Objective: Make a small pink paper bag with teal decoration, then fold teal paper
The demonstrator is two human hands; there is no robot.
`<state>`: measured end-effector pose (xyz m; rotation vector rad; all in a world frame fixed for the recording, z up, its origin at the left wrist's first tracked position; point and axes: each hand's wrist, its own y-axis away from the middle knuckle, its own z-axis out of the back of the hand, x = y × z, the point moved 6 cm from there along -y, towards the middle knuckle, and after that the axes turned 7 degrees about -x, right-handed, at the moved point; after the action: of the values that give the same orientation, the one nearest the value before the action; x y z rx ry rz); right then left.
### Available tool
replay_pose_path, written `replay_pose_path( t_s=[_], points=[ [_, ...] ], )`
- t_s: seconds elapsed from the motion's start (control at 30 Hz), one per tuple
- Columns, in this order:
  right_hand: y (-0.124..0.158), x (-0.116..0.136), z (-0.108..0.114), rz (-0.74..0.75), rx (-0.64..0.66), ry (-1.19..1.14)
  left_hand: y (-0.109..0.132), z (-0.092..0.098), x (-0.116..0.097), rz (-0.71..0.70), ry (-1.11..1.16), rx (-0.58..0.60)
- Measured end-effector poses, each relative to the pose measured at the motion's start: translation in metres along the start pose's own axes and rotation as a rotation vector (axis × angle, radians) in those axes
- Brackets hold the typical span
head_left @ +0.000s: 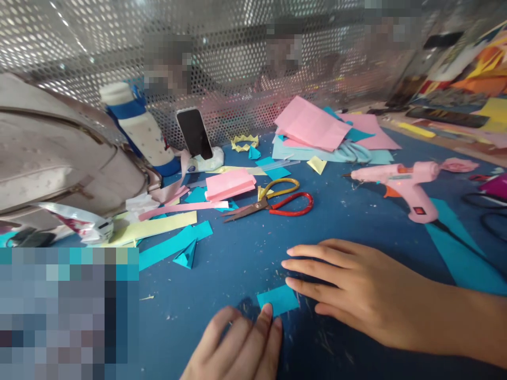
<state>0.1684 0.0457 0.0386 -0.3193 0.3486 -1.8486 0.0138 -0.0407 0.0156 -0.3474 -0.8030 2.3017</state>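
The slip (282,300) lay flat at the table's (222,248) near middle, best steadied by light pressure: the left hand's (242,338) bent fingers met its near edge, any pinch indeterminable, while the right hand's (358,287) fingers, straight, slightly parted, gripped nothing at its far edge.

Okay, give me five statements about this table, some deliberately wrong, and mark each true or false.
1. A fingertip of the left hand rests on the small blue paper. True.
2. The right hand grips the scissors. False: the right hand is open; the scissors lie apart from it.
3. The glue gun is pink. True.
4. Both scissor handles are red. False: one is yellow.
5. The phone has a dark screen. True.
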Motion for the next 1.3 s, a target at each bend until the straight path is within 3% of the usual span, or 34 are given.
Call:
replay_pose_path(
  t_s=[0.03, 0.2, 0.43, 0.87, 0.97, 1.17, 1.3],
  points=[
    [-0.002, 0.002, 0.002, 0.027, -0.011, 0.002, -0.005, 0.004, 0.005, -0.001, 0.097, -0.021],
    [-0.031, 0.01, -0.006, 0.15, 0.08, 0.004, -0.023, 0.0, 0.028, 0.286, 0.35, 0.29],
    [-0.054, 0.008, -0.016, 0.093, 0.239, -0.062, -0.024, -0.008, 0.04, 0.579, 0.446, 0.285],
    [-0.055, 0.004, -0.004, 0.039, 0.281, -0.049, -0.033, -0.002, 0.041, 0.514, 0.467, 0.227],
    [-0.057, 0.001, -0.005, -0.057, 0.27, -0.152, -0.031, -0.005, 0.045, 0.577, 0.48, 0.233],
    [-0.047, -0.006, -0.011, -0.457, 0.295, -0.67, -0.029, -0.003, 0.058, 0.79, 0.564, 0.201],
    [-0.039, -0.002, -0.012, -0.492, 0.357, -0.698, -0.029, -0.005, 0.058, 0.917, 0.709, 0.189]
  ],
)
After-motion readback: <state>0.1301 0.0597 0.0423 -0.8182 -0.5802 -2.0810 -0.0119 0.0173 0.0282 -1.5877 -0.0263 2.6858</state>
